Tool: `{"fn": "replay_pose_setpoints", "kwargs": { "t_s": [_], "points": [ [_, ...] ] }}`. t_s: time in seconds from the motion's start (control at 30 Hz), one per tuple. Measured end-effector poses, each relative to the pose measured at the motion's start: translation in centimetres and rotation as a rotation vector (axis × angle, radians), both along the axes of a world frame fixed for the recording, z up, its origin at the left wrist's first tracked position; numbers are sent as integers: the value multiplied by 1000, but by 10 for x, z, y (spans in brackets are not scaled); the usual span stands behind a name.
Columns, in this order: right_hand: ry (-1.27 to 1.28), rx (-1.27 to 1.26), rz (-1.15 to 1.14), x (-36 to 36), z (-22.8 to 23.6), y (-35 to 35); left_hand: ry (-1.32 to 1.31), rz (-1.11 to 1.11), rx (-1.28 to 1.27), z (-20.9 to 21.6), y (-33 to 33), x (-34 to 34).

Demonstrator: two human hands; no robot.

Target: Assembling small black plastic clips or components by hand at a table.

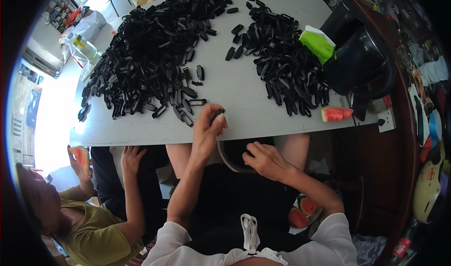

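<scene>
My left hand (pixel 206 130) is raised over the table's near edge, thumb and fingers pinched on a small black plastic part (pixel 219 113). Lower and to the right, above my lap, my right hand (pixel 268 160) has its fingers curled in; whatever they may hold is hidden. On the tabletop (pixel 216 50), a large heap of black plastic parts (pixel 150 45) spreads across the left, with a few loose frame-like pieces (pixel 197 102) close to my left hand. A smaller heap of similar black parts (pixel 282 59) lies to the right.
At the right stand a dark pot-like container (pixel 359 61) and a green packet (pixel 317 44); a watermelon slice (pixel 337 114) lies near a white power socket (pixel 386 121). A person in an olive shirt (pixel 101 233) sits at left, holding watermelon (pixel 81 157). A bottle (pixel 84 46) stands far left.
</scene>
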State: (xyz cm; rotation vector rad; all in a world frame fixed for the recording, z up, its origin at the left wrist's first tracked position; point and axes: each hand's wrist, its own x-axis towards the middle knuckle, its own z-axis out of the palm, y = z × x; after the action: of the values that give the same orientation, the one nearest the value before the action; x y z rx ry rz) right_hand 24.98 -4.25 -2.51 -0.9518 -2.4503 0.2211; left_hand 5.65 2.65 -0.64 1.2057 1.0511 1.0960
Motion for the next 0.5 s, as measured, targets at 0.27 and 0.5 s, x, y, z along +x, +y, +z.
{"fn": "replay_pose_setpoints", "kwargs": {
  "t_s": [0.27,0.5],
  "points": [
    [54,24,-915,33,53,142,-81,-56,-60,-16,-23,23],
    [0,-6,-1074,31,34,183,-204,-73,-90,-19,-24,18]
  ]
}}
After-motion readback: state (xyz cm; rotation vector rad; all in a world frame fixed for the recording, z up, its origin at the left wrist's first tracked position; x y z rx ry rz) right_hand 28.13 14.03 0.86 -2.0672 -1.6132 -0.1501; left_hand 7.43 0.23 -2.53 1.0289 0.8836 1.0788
